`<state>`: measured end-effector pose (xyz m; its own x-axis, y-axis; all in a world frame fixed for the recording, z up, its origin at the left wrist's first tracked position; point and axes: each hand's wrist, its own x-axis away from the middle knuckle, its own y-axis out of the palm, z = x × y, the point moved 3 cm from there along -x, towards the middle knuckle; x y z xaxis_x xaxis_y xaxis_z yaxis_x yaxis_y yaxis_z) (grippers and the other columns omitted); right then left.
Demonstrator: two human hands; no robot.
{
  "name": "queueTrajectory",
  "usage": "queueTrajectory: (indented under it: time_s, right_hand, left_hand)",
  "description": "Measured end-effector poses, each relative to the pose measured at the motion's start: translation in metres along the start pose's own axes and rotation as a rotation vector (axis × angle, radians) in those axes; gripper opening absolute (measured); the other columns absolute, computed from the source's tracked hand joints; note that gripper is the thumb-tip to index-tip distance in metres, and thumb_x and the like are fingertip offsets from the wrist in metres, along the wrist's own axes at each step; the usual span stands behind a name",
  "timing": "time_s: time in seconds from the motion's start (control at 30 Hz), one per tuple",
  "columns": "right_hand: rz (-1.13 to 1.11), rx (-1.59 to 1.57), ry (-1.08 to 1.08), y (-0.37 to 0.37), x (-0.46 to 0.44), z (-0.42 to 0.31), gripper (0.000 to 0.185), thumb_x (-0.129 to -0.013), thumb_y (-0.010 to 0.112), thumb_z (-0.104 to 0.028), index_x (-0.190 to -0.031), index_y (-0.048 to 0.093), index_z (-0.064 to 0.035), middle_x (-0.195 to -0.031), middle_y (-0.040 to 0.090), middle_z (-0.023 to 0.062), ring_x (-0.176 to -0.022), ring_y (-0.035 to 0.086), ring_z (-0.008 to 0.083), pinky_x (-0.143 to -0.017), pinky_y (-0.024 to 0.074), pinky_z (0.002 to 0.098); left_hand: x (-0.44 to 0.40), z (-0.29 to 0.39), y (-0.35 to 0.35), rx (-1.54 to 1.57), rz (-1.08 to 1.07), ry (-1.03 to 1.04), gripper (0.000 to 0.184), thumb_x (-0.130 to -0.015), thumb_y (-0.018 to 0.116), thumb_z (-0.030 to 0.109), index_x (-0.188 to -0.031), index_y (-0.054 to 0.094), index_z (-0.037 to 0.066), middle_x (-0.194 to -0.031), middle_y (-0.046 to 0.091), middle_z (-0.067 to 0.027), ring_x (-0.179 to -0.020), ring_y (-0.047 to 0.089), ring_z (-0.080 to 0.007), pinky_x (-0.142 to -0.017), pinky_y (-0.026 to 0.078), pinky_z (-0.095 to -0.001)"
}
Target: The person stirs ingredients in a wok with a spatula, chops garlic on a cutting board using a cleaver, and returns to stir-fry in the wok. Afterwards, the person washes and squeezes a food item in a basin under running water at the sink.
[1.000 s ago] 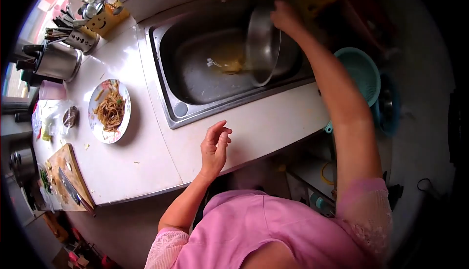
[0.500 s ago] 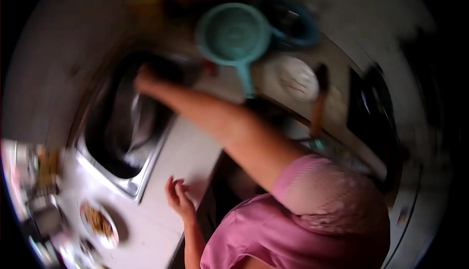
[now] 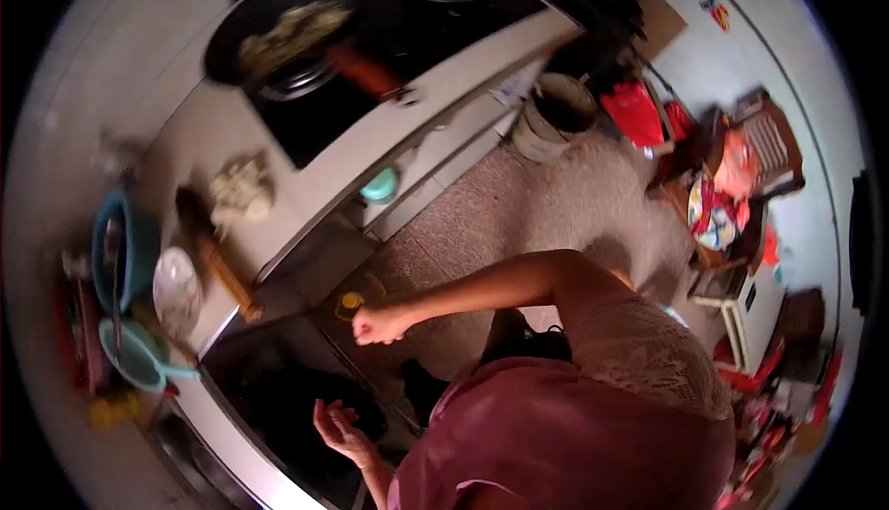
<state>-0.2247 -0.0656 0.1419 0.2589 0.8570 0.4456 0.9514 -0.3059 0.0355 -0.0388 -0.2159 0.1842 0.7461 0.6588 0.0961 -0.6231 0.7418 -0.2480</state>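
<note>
My right hand (image 3: 378, 324) is closed in a fist in front of the counter, over the floor, with nothing visible in it. Lower down, my left hand (image 3: 339, 428) hangs with its fingers loosely apart and holds nothing. Dark open space beneath the counter lies behind it. A round yellow thing (image 3: 352, 300) shows just beyond my right fist, apparently not touching it. On the counter to the left are a white plate (image 3: 177, 291), a long tool with a brown handle (image 3: 230, 277) and a pale clump of food (image 3: 243, 191).
A dark wok (image 3: 220, 51) with food stands on the stove (image 3: 296, 130), near a reddish-brown handle (image 3: 364, 73). A turquoise strainer-like scoop (image 3: 139, 358) and blue basin (image 3: 120, 264) sit far left. A bucket (image 3: 540, 130) and wooden chair (image 3: 773, 144) stand on the floor.
My view has swung from the sink toward the stove and floor. My right hand has come away from over the sink and is now closed; my left hand stays low and open.
</note>
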Motion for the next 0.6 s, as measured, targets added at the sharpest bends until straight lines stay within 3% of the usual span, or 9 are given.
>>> queueTrajectory:
  time_s: [0.17, 0.27, 0.33, 0.43, 0.53, 0.6]
  right_hand:
    - [0.287, -0.341, 0.077, -0.08, 0.13, 0.088, 0.024, -0.084, 0.046, -0.022, -0.082, 0.052, 0.0009, -0.066, 0.053, 0.0051, -0.05, 0.052, 0.0107, -0.041, 0.0446, 0.0249]
    - [0.43, -0.487, 0.084, -0.115, 0.182, 0.111, 0.024, -0.084, 0.047, -0.022, -0.077, 0.052, 0.0, -0.065, 0.054, 0.0042, -0.054, 0.054, 0.0115, -0.045, 0.0457, 0.0246]
    - [0.467, -0.497, 0.007, -0.14, 0.194, 0.145, 0.026, -0.083, 0.047, -0.025, -0.078, 0.047, 0.0004, -0.058, 0.051, 0.0051, -0.043, 0.05, 0.0121, -0.039, 0.0447, 0.026]
    - [0.533, -0.509, 0.013, -0.181, 0.211, 0.19, 0.03, -0.082, 0.047, -0.024, -0.064, 0.048, 0.0004, -0.054, 0.052, 0.0066, -0.043, 0.052, 0.0142, -0.04, 0.0467, 0.0262]
    - [0.793, -0.635, 0.068, -0.222, 0.244, 0.212, 0.025, -0.082, 0.047, -0.022, -0.069, 0.052, -0.0008, -0.058, 0.055, 0.0078, -0.044, 0.053, 0.0137, -0.039, 0.046, 0.0272]
    - [0.884, -0.72, 0.091, -0.249, 0.243, 0.249, 0.023, -0.082, 0.048, -0.02, -0.07, 0.053, -0.0005, -0.057, 0.054, 0.0063, -0.044, 0.052, 0.0139, -0.038, 0.0453, 0.0278]
  left_hand:
    - [0.025, 0.055, 0.142, -0.008, -0.421, 0.037, 0.03, -0.087, 0.046, 0.01, -0.115, 0.042, 0.001, -0.082, 0.055, -0.0066, -0.06, 0.047, -0.0084, -0.056, 0.042, -0.0225]
    - [0.023, 0.066, 0.197, 0.003, -0.578, 0.116, 0.032, -0.088, 0.047, 0.016, -0.115, 0.042, 0.001, -0.084, 0.056, -0.0057, -0.06, 0.044, -0.0092, -0.053, 0.04, -0.0253]
    - [0.026, 0.086, 0.243, -0.009, -0.62, 0.034, 0.031, -0.088, 0.045, 0.013, -0.116, 0.041, 0.001, -0.084, 0.054, -0.0045, -0.06, 0.043, -0.0089, -0.054, 0.039, -0.0254]
    - [0.004, 0.089, 0.307, -0.025, -0.708, 0.106, 0.031, -0.087, 0.046, 0.011, -0.116, 0.042, 0.002, -0.087, 0.054, -0.0049, -0.065, 0.045, -0.0086, -0.056, 0.04, -0.0253]
    - [-0.025, 0.093, 0.381, -0.084, -0.686, 0.21, 0.027, -0.085, 0.045, 0.006, -0.111, 0.045, -0.001, -0.092, 0.053, -0.0092, -0.073, 0.048, -0.0122, -0.062, 0.041, -0.0248]
    - [-0.053, 0.102, 0.419, -0.24, -0.547, 0.969, 0.028, -0.083, 0.048, 0.005, -0.11, 0.046, -0.003, -0.098, 0.052, -0.0142, -0.084, 0.049, -0.0212, -0.072, 0.041, -0.0313]
